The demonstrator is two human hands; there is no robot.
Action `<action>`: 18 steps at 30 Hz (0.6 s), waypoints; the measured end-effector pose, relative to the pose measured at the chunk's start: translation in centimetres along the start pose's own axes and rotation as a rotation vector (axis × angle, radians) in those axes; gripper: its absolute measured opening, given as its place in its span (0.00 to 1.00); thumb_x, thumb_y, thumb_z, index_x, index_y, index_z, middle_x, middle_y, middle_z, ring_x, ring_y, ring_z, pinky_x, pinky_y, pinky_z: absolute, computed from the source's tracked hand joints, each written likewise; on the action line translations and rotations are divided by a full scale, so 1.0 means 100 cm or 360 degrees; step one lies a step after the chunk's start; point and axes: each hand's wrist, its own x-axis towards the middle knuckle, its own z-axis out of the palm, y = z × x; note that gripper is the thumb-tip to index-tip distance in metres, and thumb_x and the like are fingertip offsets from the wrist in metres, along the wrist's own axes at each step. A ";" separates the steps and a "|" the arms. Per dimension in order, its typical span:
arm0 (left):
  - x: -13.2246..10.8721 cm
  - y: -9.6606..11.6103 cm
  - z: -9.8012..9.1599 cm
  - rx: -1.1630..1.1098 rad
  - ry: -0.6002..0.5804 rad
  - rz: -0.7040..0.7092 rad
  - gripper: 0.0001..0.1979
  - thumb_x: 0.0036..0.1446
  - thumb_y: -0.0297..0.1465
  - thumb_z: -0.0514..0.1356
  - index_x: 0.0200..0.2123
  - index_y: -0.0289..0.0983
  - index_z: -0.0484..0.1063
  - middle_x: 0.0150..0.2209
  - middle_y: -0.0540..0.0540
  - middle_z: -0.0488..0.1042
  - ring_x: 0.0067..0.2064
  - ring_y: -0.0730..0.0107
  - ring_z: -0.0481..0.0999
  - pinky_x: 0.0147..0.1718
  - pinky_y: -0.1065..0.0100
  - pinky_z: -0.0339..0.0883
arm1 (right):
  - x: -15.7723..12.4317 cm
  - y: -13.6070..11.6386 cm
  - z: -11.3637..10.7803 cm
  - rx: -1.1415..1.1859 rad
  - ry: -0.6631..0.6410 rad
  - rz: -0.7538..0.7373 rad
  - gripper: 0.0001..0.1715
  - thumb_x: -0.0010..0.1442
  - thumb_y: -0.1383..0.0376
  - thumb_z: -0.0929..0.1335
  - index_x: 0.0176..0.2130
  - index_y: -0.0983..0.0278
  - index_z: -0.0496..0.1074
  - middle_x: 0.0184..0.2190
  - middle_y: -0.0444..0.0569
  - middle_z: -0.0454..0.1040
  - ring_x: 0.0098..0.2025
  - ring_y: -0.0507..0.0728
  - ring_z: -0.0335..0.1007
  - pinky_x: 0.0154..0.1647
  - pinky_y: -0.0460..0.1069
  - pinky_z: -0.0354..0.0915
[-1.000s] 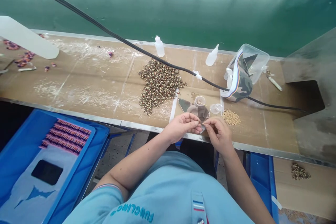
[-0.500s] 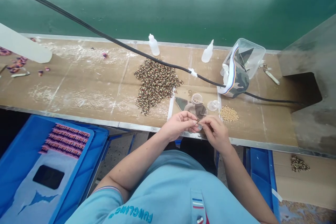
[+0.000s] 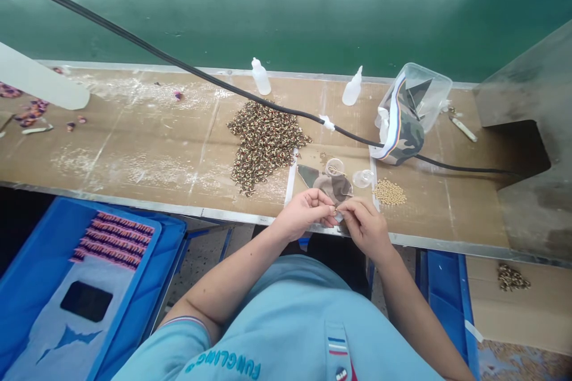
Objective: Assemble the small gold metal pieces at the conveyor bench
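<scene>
My left hand (image 3: 308,211) and my right hand (image 3: 363,221) meet at the table's front edge, fingertips pinched close together. A tiny piece sits between them, too small and covered to name. Just beyond my fingers lie camouflage fabric pieces (image 3: 330,186) and a small clear cup (image 3: 335,166). Beside the cup is a round clear lid or dish (image 3: 363,178). To the right spreads a pile of small tan beads (image 3: 390,192). A large heap of small dark, cream and red patterned pieces (image 3: 266,143) lies to the left.
Two white squeeze bottles (image 3: 261,77) stand at the back. A black cable (image 3: 201,76) crosses above the table. At right are a clear plastic box (image 3: 440,92) with camouflage fabric and a white-handled tool (image 3: 463,129). A blue bin (image 3: 147,274) holding a phone (image 3: 86,301) sits lower left.
Both hands stay in nearly the same place, with the right fingertips shifted slightly left toward the left hand. The view has moved a little; the things on the table lie as before.
</scene>
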 end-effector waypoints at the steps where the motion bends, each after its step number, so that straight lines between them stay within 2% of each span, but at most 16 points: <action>1: 0.000 0.000 0.000 -0.0001 -0.0005 0.0002 0.13 0.42 0.29 0.68 0.27 0.33 0.66 0.20 0.48 0.75 0.22 0.74 0.75 0.26 0.73 0.68 | 0.000 0.000 0.000 0.0011 -0.0002 0.0005 0.09 0.64 0.65 0.61 0.36 0.59 0.70 0.32 0.47 0.72 0.36 0.53 0.70 0.34 0.48 0.67; 8: -0.001 0.000 -0.001 -0.0019 -0.0013 0.0008 0.14 0.43 0.31 0.68 0.28 0.33 0.66 0.20 0.48 0.76 0.23 0.73 0.76 0.28 0.72 0.69 | 0.002 0.001 -0.001 0.0070 0.0002 0.0028 0.06 0.63 0.67 0.62 0.35 0.60 0.68 0.31 0.46 0.71 0.34 0.52 0.69 0.30 0.46 0.65; 18: -0.001 0.000 0.000 -0.0027 -0.0021 0.0008 0.16 0.40 0.32 0.70 0.27 0.32 0.66 0.20 0.47 0.75 0.23 0.73 0.76 0.27 0.72 0.69 | 0.001 -0.001 0.001 0.0037 0.0006 -0.0029 0.07 0.63 0.68 0.61 0.34 0.60 0.67 0.31 0.46 0.71 0.36 0.53 0.69 0.35 0.47 0.67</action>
